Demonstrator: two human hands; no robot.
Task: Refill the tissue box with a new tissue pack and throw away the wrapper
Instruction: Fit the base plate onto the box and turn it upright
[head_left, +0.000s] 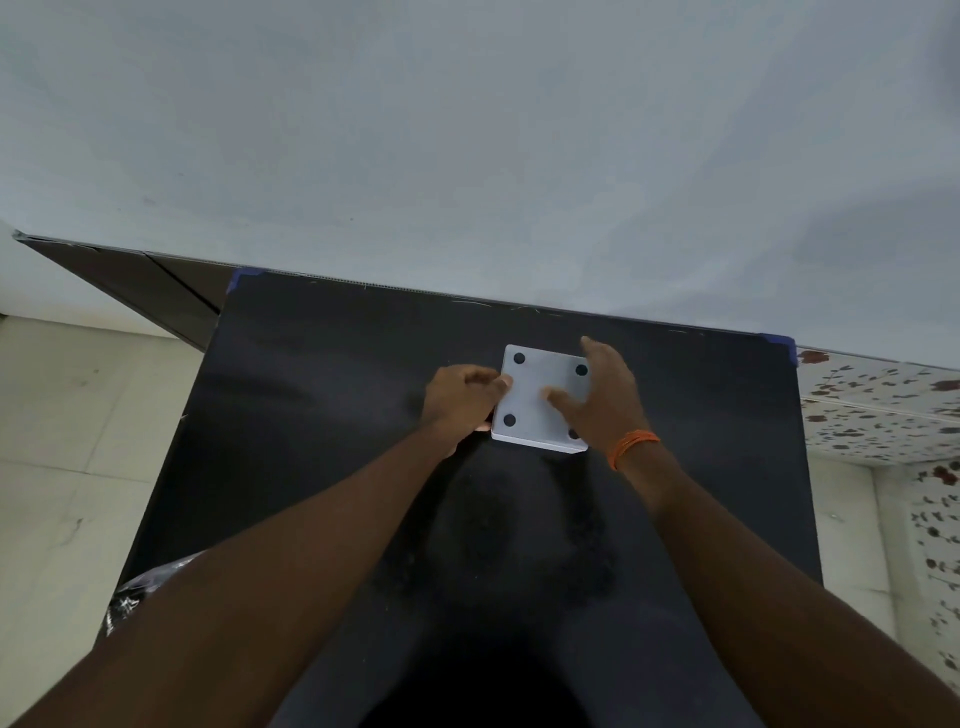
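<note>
A white square tissue box (535, 387) lies upside down on the black table (322, 415), its flat underside with black round feet facing up. My left hand (460, 402) grips the box's left edge, thumb on top. My right hand (605, 397) rests over the box's right side, thumb on the underside and fingers around the far right corner; an orange thread band is on that wrist. A small pinkish-white bit shows under the left hand at the box's near-left corner. No tissue pack or wrapper is clearly visible.
A pale wall rises right behind the table's far edge. Light floor tiles (57, 467) lie to the left, flower-patterned tiles (883, 415) to the right. A black crinkled plastic bag (135, 597) sits by the table's near left edge.
</note>
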